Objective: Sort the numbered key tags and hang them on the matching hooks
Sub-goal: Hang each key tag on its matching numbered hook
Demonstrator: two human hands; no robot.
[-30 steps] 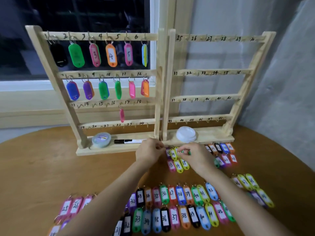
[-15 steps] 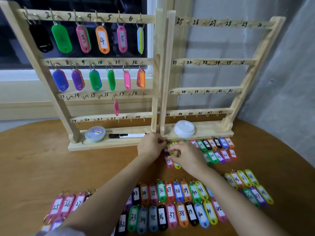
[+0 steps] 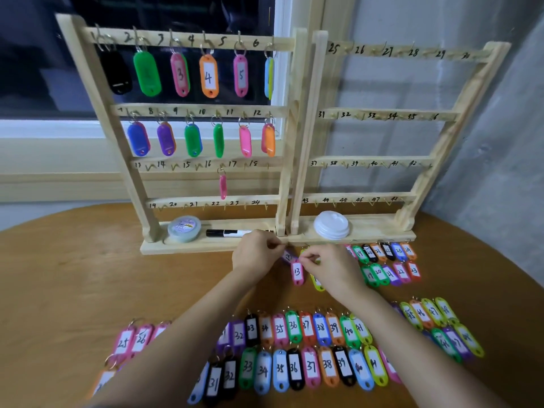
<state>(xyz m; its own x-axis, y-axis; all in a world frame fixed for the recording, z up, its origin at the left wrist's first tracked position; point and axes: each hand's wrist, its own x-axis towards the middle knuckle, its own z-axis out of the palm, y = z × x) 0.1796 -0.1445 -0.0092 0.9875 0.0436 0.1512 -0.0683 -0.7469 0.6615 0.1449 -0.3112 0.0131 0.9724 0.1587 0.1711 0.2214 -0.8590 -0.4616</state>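
Now, mid-frame, right grip [image 3: 331,269] pinching the top of pink tag 13 [image 3: 297,272], tag just below the pinch, left grip [image 3: 257,254] curled alongside, hold unclear.

Two wooden racks stand side by side, the left rack [image 3: 182,247] at 11 o'clock and the right rack [image 3: 379,232] at 1 o'clock, each with four rails. Thirteen hanging tags [image 3: 208,76] are on the left one: six on the top rail, six on the second, one on the third. Its base carries one round tin [image 3: 184,229] and one marker [image 3: 228,232]; the other base carries one white lid [image 3: 331,225]. Two hands, the left hand [image 3: 256,254] and the right hand [image 3: 332,267], flank one tag marked 13 [image 3: 297,272]. Loose tags [image 3: 294,368] on the counter [image 3: 59,290] form two rows at 6 o'clock, partly hidden by arms, so uncountable.
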